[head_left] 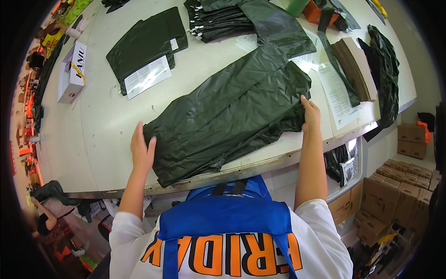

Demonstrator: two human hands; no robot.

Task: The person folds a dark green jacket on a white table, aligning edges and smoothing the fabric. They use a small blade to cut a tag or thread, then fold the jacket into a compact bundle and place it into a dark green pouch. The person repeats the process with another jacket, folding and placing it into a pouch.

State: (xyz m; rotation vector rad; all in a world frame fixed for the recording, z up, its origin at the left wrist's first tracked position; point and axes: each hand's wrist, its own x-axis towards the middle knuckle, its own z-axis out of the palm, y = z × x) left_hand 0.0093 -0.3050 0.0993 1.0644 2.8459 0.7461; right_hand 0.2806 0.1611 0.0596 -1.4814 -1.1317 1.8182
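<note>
A dark green, shiny waterproof garment [232, 109] lies folded and wrinkled, slanting across the white table before me. At its left end my left hand [143, 149] has the thumb spread from the fingers, touching the edge. My right hand [311, 114] is at the opposite end, its fingers curled on the garment's right edge. Part of those fingers is hidden. Beyond the garment, its upper end meets another piece of the same green fabric [278, 30], which hangs off a stack of folded green garments [218, 23].
On the white table [97, 135], a folded green garment [148, 39] lies with a printed sheet [147, 76]. A white box [72, 74] stands far left. Brown cardboard sheets [355, 69] and another dark garment [383, 74] lie right. Cartons [381, 197] are stacked beyond the table; a person [46, 216] is at lower left.
</note>
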